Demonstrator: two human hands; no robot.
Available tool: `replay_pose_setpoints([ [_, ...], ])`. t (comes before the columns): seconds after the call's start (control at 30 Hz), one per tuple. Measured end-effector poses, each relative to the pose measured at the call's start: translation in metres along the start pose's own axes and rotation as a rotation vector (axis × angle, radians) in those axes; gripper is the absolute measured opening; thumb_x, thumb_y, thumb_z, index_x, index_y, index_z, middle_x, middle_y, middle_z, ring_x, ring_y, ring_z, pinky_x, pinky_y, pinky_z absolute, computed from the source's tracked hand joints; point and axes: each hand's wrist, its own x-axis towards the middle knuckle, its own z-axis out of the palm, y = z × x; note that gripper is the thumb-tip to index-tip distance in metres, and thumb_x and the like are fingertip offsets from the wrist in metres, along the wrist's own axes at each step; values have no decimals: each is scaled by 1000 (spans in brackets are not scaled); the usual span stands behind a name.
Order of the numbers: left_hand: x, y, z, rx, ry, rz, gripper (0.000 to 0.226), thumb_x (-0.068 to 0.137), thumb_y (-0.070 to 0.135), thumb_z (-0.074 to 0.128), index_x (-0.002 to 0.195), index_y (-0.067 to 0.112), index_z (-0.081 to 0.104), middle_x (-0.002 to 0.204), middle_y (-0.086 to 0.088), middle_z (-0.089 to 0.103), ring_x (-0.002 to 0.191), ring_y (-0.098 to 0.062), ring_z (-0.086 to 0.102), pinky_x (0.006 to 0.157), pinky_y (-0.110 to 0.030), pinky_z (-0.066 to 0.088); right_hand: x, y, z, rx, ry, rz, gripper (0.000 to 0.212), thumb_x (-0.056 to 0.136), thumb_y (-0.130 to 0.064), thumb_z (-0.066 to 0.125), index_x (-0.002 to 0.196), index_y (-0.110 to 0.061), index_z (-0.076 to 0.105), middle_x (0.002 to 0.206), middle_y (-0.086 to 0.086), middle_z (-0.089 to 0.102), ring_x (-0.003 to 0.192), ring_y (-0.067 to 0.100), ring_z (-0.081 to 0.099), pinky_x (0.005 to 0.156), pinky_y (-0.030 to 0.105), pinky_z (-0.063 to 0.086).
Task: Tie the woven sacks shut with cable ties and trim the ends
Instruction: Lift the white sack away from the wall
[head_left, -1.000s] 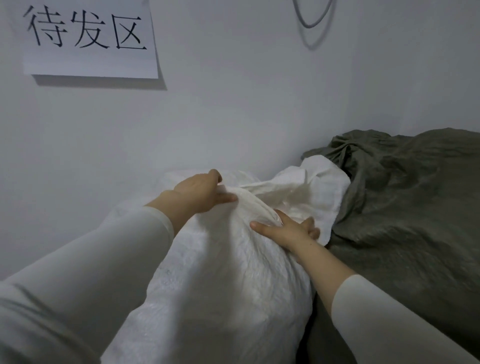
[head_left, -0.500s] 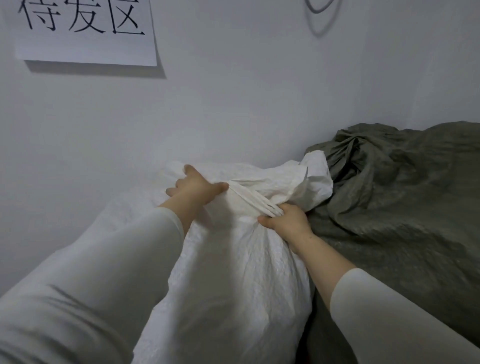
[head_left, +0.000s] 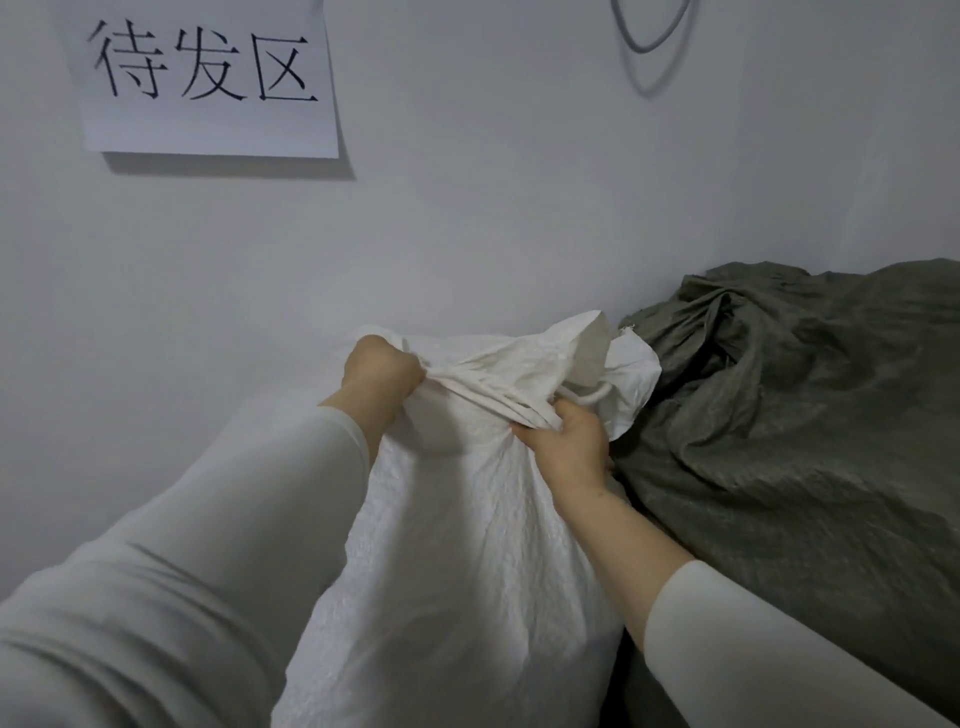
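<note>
A full white woven sack (head_left: 467, 561) stands against the wall in front of me. Its loose mouth (head_left: 597, 364) is bunched toward the upper right. My left hand (head_left: 382, 366) grips the gathered fabric at the top left of the sack. My right hand (head_left: 569, 441) grips the bunched folds at the right, and the fabric is stretched taut between the two hands. Beside it on the right lies a grey-green woven sack (head_left: 795, 426) with its mouth crumpled. No cable tie or cutter shows in view.
A white wall (head_left: 467, 234) stands close behind both sacks. A paper sign (head_left: 208, 78) with black characters hangs at the upper left. A grey cable loop (head_left: 649, 36) hangs on the wall at the top.
Both hands went from lying flat on the sack top to gripping its fabric. They have gathered the mouth into a taut bunch between them.
</note>
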Motion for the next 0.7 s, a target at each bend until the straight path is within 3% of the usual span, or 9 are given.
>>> replay_pose_setpoints([
  [0.07,0,2,-21,-29,30,4,28,83,8,65,63,10,45,78,-8,53,88,-27,53,75,-28,42,-6,-11,14,-12,20,-62,17,78,-19,71,84,-6,63,83,6,70,85,29,65,84,47,52],
  [0.13,2,5,-46,-73,71,-19,29,82,7,66,63,10,45,70,-5,49,84,-26,50,73,-28,41,-13,-27,30,-30,33,-121,18,78,-22,69,76,-7,58,77,7,67,81,29,63,84,50,51],
  [0.3,8,0,-115,-273,185,-59,12,81,7,66,85,3,55,86,-12,54,86,-26,52,80,-32,46,-33,-75,73,-57,36,-237,35,80,-18,63,56,-23,38,67,-3,56,80,29,59,86,53,47],
  [0.4,7,-5,-155,-376,232,-83,12,81,2,66,79,3,53,81,-10,53,85,-25,53,76,-28,45,-44,-101,98,-66,23,-275,39,80,-13,60,54,-26,34,62,-8,48,75,24,53,87,53,44],
  [0.5,9,-11,-194,-494,271,-113,17,79,0,65,69,4,53,74,-7,54,85,-25,55,87,-33,51,-52,-131,120,-61,-1,-346,39,79,-8,57,54,-25,33,63,-6,47,74,23,50,83,48,44],
  [0.6,14,-18,-228,-614,296,-144,12,74,-2,68,77,3,58,92,-12,62,85,-26,55,88,-35,51,-52,-163,140,-62,-41,-423,33,78,-4,53,56,-21,34,62,-6,44,72,20,46,74,37,36],
  [0.7,16,-24,-251,-724,311,-143,25,73,-2,69,97,0,63,108,-17,64,83,-24,54,84,-35,49,-48,-191,151,-88,-73,-514,26,75,2,53,63,-18,43,64,-4,45,71,16,45,66,30,34],
])
